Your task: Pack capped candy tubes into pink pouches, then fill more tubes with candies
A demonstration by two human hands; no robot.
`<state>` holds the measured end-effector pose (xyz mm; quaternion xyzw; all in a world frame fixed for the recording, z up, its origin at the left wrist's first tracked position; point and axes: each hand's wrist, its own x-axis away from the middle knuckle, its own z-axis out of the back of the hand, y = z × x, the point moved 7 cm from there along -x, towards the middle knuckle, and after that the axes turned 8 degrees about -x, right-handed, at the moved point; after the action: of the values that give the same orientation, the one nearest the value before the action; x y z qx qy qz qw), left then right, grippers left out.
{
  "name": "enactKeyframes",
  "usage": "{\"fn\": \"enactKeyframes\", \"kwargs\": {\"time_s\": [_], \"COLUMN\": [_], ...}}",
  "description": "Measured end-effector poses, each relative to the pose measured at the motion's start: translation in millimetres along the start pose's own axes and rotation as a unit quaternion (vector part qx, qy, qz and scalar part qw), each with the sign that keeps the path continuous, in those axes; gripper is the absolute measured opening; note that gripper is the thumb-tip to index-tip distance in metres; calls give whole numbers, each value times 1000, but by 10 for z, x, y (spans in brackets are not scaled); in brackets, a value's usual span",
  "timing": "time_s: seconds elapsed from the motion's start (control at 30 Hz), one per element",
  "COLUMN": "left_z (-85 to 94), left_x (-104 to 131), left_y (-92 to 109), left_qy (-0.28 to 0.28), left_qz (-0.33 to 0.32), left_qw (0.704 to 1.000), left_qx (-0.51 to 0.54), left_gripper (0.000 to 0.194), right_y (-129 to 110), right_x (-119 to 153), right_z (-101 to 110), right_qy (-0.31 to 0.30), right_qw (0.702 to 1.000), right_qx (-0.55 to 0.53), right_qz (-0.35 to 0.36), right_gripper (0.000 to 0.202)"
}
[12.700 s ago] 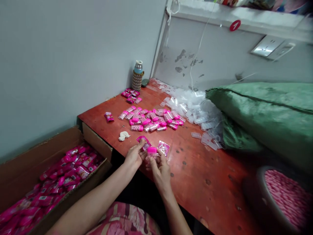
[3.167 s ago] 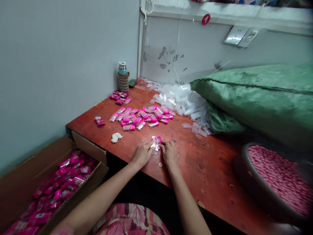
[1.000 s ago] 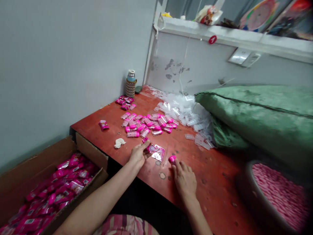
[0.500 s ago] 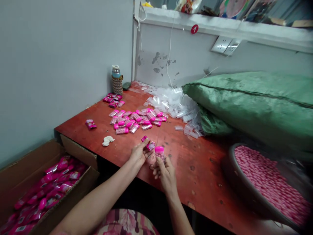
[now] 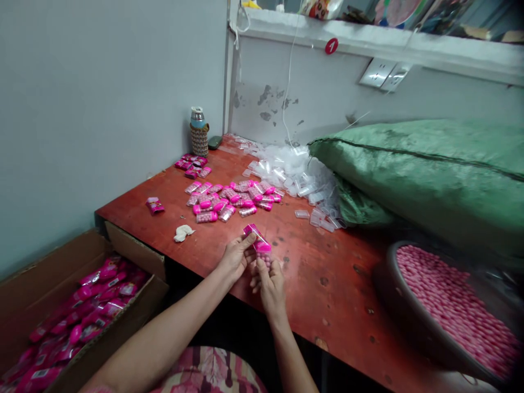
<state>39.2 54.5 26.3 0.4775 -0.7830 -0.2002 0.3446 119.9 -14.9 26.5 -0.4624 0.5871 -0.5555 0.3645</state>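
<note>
Between the fingers of my left hand (image 5: 238,255) is a shiny pink printed wrapper sleeve (image 5: 254,233), held near the front edge of the red table. My right hand (image 5: 270,281) grips a small clear bottle (image 5: 264,258) of pink beads from below. Its bright pink cap end meets the lower end of the sleeve; how far it sits inside I cannot tell. Just beyond my hands lies a pile of pink-capped bead bottles (image 5: 229,197). A small stack of pink wrappers (image 5: 192,164) and one single wrapper (image 5: 155,206) lie further left.
A cardboard box (image 5: 135,289) of wrapped pink bottles stands at lower left. On the right are a dark basin (image 5: 391,273) of pink beads and a big green sack (image 5: 429,164). Clear empty containers (image 5: 298,174), a crumpled white scrap (image 5: 184,233) and a flask (image 5: 198,134) are on the table.
The bottle and the wrapper sleeve have come together; the bottle's cap was beside the sleeve and now meets its lower end. My right hand has shifted slightly left.
</note>
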Motion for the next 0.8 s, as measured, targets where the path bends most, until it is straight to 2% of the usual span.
{"fn": "enactKeyframes", "kwargs": {"time_s": [0.17,0.3,0.53,0.6,0.7,0.8], "left_z": [-49,-61,-101,-113,-110,-66], "left_x": [20,26,-3,6,38,67], "left_y": [-20,-45,103,131,114,95], "left_qy": [-28,-44,-91,-100,-103,-89], "left_qz": [5,19,14,-4,-19,-24], "left_qw": [999,994,969,957,948,958], "left_qx": [-47,-101,-227,-273,-300,-272], "left_gripper": [23,25,27,27,27,25], "right_y": [-53,-57,30,27,0,-3], "right_x": [2,-15,-60,-78,-92,-65], "right_z": [-24,-28,-165,-139,-72,-101], "right_qy": [11,7,-118,-107,-58,-73], "right_qw": [998,999,985,988,996,995], "right_qx": [53,43,-117,-105,-60,-74], "right_qz": [15,13,-52,-41,-6,-8], "right_gripper": [25,25,28,27,25,23]}}
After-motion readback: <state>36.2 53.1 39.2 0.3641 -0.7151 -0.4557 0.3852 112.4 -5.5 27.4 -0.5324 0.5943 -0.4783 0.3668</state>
